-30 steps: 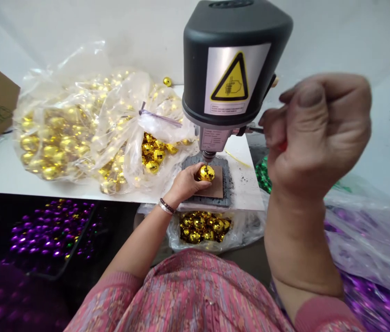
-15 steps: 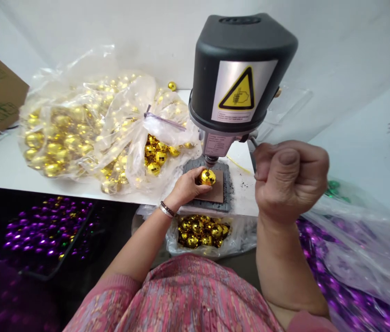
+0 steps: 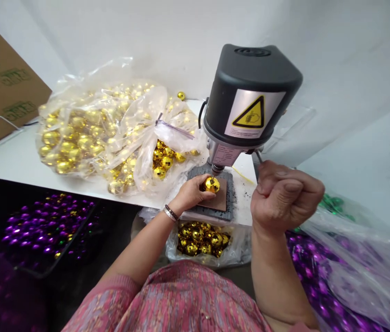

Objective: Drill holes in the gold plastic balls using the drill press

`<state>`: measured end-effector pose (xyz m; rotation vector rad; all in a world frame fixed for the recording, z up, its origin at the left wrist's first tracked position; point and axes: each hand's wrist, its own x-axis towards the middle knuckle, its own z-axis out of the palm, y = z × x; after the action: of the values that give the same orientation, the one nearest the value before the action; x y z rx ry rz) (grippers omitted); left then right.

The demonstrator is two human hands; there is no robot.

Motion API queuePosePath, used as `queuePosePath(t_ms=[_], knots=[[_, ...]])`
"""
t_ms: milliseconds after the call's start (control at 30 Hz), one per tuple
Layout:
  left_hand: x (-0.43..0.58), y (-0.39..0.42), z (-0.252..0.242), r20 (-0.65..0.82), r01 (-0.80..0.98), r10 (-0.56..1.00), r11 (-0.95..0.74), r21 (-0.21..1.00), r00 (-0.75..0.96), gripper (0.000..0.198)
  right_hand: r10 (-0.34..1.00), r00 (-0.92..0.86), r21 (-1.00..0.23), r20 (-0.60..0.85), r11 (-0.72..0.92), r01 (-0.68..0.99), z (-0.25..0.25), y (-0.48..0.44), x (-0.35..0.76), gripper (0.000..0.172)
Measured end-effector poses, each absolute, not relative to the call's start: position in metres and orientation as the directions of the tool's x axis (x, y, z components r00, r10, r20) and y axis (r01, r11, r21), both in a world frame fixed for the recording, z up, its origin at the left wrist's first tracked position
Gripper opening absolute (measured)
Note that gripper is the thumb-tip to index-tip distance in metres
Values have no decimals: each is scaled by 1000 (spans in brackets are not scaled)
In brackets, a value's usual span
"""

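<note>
My left hand (image 3: 195,192) pinches a shiny gold faceted ball (image 3: 212,185) between thumb and fingers. The ball rests on a brown board (image 3: 220,203) lying on the dark grey base (image 3: 230,213) of a bench drill press. Just over the ball are the chuck (image 3: 217,169) and thin bit; whether the bit touches it I cannot tell. A dark hole shows on top of the ball. My right hand (image 3: 286,196) is closed around the metal lever (image 3: 259,157) at the right side of the drill press (image 3: 250,97).
Clear plastic bags of gold balls (image 3: 77,138) cover the white table (image 3: 1,161) on the left. Below the table's front edge sits a lined container of gold balls (image 3: 202,240). Purple balls lie low left and right, and a cardboard box (image 3: 8,83) stands far left.
The view has shifted, so the scene sits lower and slightly right. Both hands keep their holds on the ball and the lever.
</note>
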<state>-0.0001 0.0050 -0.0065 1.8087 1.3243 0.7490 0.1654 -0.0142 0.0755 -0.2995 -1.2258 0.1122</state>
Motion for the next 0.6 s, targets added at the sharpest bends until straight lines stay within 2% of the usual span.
queuePosePath(t_ms=[167,267,367,600], knots=[[0,5,-7,11,508,955,-169,845,298,59,271,352,-324,896,941,101,72,-19,162,14],[0,4,-5,-14,518,959,-141,844,284,63,286,390,-338,875,939,70,93,-18,160,15],[0,2,-3,-23,523,960,-133,842,281,61,357,432,-426,828,902,71,126,-8,161,19],[-25,-14,-2,67,447,904,-272,852,423,61,434,396,-473,810,881,3,154,8,168,17]])
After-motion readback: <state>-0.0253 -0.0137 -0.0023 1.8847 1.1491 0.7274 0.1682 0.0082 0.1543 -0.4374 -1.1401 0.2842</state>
